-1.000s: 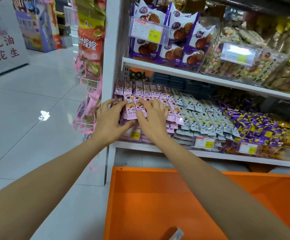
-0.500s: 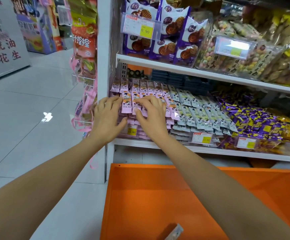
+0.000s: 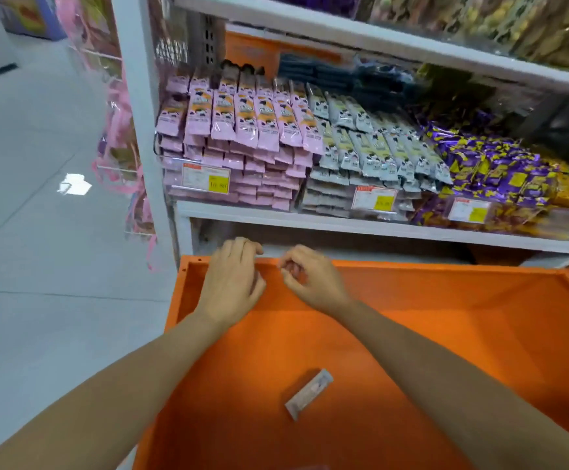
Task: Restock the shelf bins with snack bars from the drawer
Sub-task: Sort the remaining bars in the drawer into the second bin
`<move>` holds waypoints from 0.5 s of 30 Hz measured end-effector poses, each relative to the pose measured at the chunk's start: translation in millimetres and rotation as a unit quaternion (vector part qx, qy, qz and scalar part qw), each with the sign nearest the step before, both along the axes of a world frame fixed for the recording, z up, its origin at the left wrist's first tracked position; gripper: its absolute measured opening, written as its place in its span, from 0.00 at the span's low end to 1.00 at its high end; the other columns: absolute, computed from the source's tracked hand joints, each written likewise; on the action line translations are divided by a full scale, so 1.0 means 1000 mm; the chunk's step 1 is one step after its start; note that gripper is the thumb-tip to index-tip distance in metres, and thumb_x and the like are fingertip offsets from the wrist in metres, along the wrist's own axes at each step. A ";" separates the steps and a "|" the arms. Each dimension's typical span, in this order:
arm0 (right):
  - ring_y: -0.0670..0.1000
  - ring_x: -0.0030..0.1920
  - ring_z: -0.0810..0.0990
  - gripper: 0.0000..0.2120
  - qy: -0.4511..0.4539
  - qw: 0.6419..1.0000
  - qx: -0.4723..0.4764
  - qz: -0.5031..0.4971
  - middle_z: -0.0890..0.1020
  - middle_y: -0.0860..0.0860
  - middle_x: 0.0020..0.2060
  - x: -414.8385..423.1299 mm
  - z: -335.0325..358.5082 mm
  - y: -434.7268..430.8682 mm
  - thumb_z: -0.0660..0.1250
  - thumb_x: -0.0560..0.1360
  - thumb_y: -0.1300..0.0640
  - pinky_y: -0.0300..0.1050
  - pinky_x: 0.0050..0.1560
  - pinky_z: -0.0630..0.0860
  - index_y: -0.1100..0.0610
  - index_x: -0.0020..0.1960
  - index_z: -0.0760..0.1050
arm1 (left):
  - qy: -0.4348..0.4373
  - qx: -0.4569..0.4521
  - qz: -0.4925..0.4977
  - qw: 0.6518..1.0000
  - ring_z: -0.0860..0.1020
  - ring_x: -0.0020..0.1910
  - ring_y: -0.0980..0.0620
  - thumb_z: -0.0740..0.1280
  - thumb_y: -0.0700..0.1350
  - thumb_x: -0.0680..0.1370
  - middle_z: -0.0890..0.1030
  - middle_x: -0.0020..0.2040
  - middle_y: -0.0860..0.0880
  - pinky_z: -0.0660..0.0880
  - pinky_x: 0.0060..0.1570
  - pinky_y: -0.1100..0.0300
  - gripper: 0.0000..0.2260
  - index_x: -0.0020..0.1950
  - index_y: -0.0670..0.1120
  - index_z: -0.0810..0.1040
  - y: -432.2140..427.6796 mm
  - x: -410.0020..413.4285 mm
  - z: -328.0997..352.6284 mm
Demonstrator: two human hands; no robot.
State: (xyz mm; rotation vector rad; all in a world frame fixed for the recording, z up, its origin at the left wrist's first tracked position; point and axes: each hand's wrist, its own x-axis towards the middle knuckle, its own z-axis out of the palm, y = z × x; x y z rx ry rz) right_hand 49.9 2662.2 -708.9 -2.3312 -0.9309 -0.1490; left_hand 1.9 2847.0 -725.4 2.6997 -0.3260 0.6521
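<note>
Left hand (image 3: 232, 283) over back rim of orange drawer (image 3: 428, 271), fingers (image 3: 242, 245) nearly straight, gripping nothing. Right hand (image 3: 315, 283) just beside, fingers (image 3: 289, 266) curled toward palm, nothing visible inside. Lone snack bar (image 3: 308, 394) flat on drawer floor, nearer camera, well apart from both hands. Pink bars (image 3: 242, 130) stacked high in leftmost shelf bin (image 3: 174, 193), grey-blue bars (image 3: 361, 147) alongside.

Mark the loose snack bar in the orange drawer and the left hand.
Loose pale-wrapped snack bar (image 3: 309, 394): head view, middle of its wrapper.
Left hand (image 3: 233, 283): head view, back of the hand.
</note>
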 end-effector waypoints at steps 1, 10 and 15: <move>0.46 0.36 0.74 0.10 0.034 0.999 -0.030 0.004 0.72 0.43 0.39 -0.001 -0.016 -0.013 0.60 0.72 0.51 0.45 0.40 0.73 0.54 0.47 0.77 | 0.049 0.008 -0.012 0.999 0.74 0.49 0.44 0.57 0.49 0.70 0.75 0.49 0.46 0.72 0.46 0.50 0.17 0.54 0.44 0.75 -0.006 -0.002 -0.018; 0.56 0.60 0.71 0.29 0.219 0.890 -0.383 0.113 0.71 0.56 0.61 -0.021 -0.150 -0.096 0.75 0.69 0.52 0.49 0.58 0.69 0.55 0.67 0.70 | 0.409 0.162 -0.163 0.883 0.70 0.68 0.47 0.64 0.54 0.79 0.74 0.67 0.47 0.64 0.63 0.57 0.18 0.67 0.50 0.73 -0.067 -0.030 -0.135; 0.58 0.60 0.72 0.19 0.194 0.885 -0.407 0.119 0.74 0.56 0.58 -0.031 -0.190 -0.105 0.72 0.71 0.54 0.50 0.54 0.68 0.56 0.59 0.75 | 0.451 0.134 -0.170 0.866 0.74 0.65 0.45 0.65 0.55 0.79 0.76 0.65 0.46 0.68 0.60 0.55 0.18 0.65 0.47 0.74 -0.081 -0.040 -0.165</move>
